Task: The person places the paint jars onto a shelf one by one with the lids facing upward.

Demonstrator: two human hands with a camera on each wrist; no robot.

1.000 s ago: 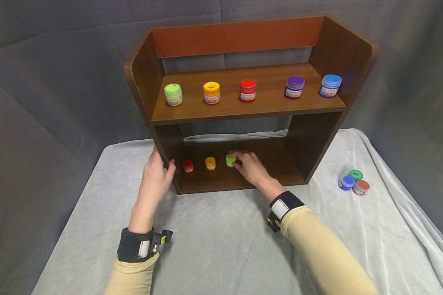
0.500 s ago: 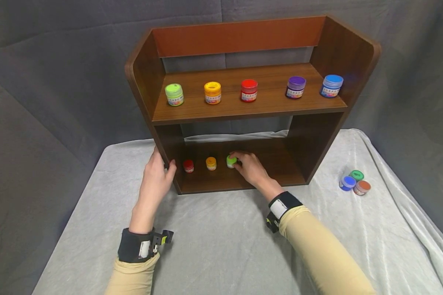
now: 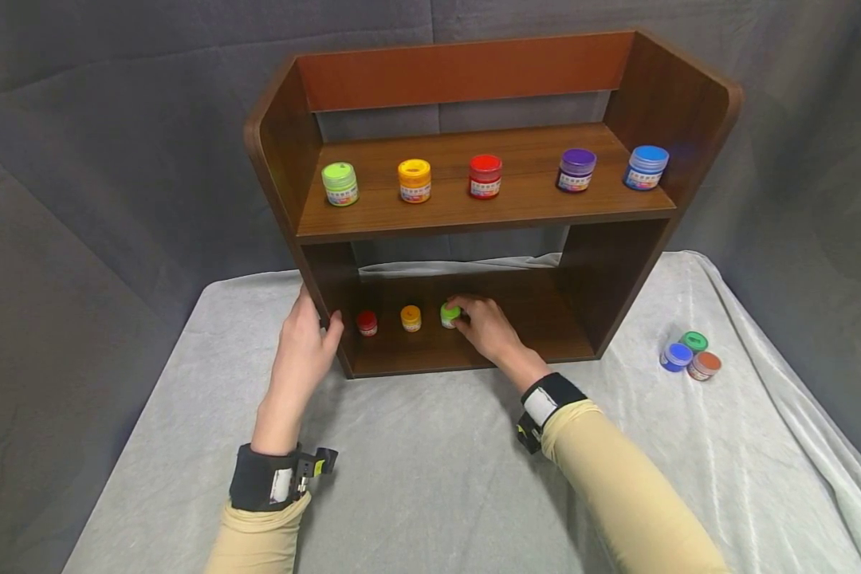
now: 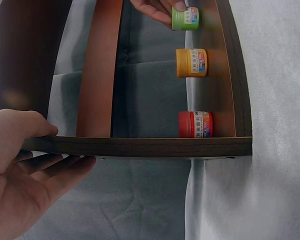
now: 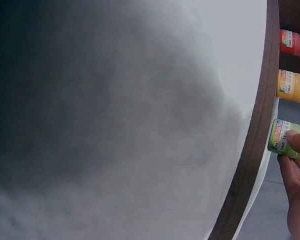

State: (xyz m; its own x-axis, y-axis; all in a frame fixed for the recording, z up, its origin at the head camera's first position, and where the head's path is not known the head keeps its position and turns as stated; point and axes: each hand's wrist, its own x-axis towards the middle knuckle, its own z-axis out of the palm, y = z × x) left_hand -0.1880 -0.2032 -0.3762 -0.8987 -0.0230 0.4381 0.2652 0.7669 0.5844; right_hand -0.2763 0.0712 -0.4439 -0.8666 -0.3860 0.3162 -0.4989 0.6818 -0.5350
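Observation:
My right hand (image 3: 486, 325) pinches a small light green paint jar (image 3: 449, 316) by its sides, low over the bottom board of a dark brown wooden shelf (image 3: 473, 227). In the right wrist view the thumb lies across the label of that green jar (image 5: 283, 135). Left of it on the same board stand an orange-yellow paint jar (image 3: 410, 319) and a red paint jar (image 3: 367, 323). My left hand (image 3: 304, 343) grips the front edge of the shelf's left side panel (image 4: 140, 147), thumb inside and fingers outside.
On the upper board stand light green (image 3: 340, 185), yellow (image 3: 414, 182), red (image 3: 485, 177), purple (image 3: 576, 171) and blue (image 3: 646, 168) jars. Blue (image 3: 676, 357), dark green (image 3: 694, 341) and brown (image 3: 704, 366) jars cluster on the grey cloth right of the shelf.

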